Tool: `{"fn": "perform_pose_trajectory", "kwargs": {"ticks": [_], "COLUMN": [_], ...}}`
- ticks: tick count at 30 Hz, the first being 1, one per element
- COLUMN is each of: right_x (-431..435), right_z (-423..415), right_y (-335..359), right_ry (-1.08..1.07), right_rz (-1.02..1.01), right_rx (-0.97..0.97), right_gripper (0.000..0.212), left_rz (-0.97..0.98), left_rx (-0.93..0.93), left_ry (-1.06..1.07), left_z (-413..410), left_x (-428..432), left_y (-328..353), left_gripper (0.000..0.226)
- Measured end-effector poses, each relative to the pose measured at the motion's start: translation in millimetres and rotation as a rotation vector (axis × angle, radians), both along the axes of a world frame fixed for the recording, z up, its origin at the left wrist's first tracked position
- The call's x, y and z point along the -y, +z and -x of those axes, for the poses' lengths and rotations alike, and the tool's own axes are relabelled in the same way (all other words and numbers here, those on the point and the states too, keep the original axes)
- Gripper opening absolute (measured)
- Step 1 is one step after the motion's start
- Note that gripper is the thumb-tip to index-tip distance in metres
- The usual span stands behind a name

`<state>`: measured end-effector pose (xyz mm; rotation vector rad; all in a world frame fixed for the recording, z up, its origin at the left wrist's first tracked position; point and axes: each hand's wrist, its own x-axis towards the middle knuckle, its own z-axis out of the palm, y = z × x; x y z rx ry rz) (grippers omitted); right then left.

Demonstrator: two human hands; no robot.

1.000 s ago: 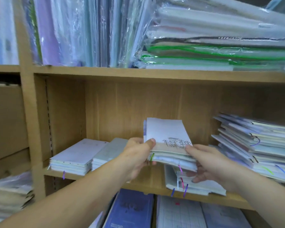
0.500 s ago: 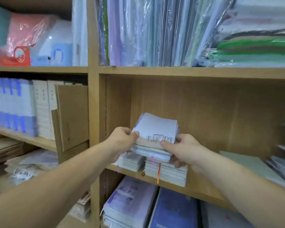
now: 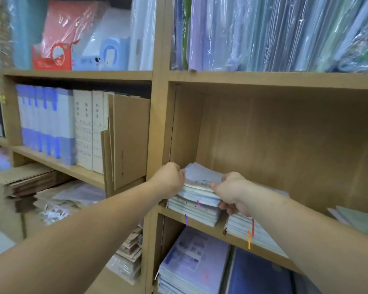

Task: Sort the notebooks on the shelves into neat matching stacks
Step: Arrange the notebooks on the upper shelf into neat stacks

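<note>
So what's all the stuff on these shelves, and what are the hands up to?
held notebooks: small bundle, pale blue and white, being set on the leftmost stack of the middle shelf
notebook stack: one, white, purple ribbons, under the bundle
second notebook stack: one, white, orange and red ribbons, just right of it
wrapped folders: many, pastel, upright on the top right shelf
red box: one, top left shelf
blue and white files: a row, upright, left bay
cardboard sheets: a few, brown, leaning right of the files
blue notebooks: stacks, lower shelf
left hand: gripping the bundle's left edge
right hand: gripping its right edge
</note>
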<state>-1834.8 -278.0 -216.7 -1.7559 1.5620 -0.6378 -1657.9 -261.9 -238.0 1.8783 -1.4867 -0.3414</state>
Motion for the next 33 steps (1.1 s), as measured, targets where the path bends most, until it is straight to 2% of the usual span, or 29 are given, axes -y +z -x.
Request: {"fn": "perform_pose_trajectory", "kwargs": {"ticks": [4,6,9,11,13,17,21,27,33], "right_x": [-1,-12,-34,-39,-37,-34,-31,-26,-26], "right_z": [-3,0,5,11,17,15,7,3,-1], "right_y": [3,7,16,18,16,-12,-34,-51,-55], "right_ry": [0.051,0.085,0.145,0.153,0.149,0.226,0.15,0.034,-0.029], "right_rz": [-0.011,-0.009,0.041,0.184,0.254,-0.043,-0.093,-0.04,0.011], "right_rx": [-0.196,-0.329,-0.441,-0.513,-0.525,-0.305,-0.123,0.001,-0.017], "right_gripper": [0.022,0.013,0.038,0.046,0.053,0.058,0.043,0.032,0.037], "left_rz": [-0.036,-0.039,0.003,0.0,-0.058,-0.231,-0.26,-0.191,-0.193], "left_rx": [0.211,0.368,0.503,0.433,0.228,0.018,-0.116,-0.13,-0.074], "left_ry": [0.017,0.056,0.079,0.029,-0.083,-0.3,-0.397,-0.372,-0.346], "left_z": [-3,-2,-7,-21,-38,-48,-52,-53,-49], "left_x": [8,6,-10,-21,-32,-40,-30,-15,-10], "left_y": [-10,-10,-4,-4,-7,-19,-30,-44,-39], "left_gripper": [0.037,0.034,0.019,0.008,0.021,0.027,0.027,0.034,0.042]}}
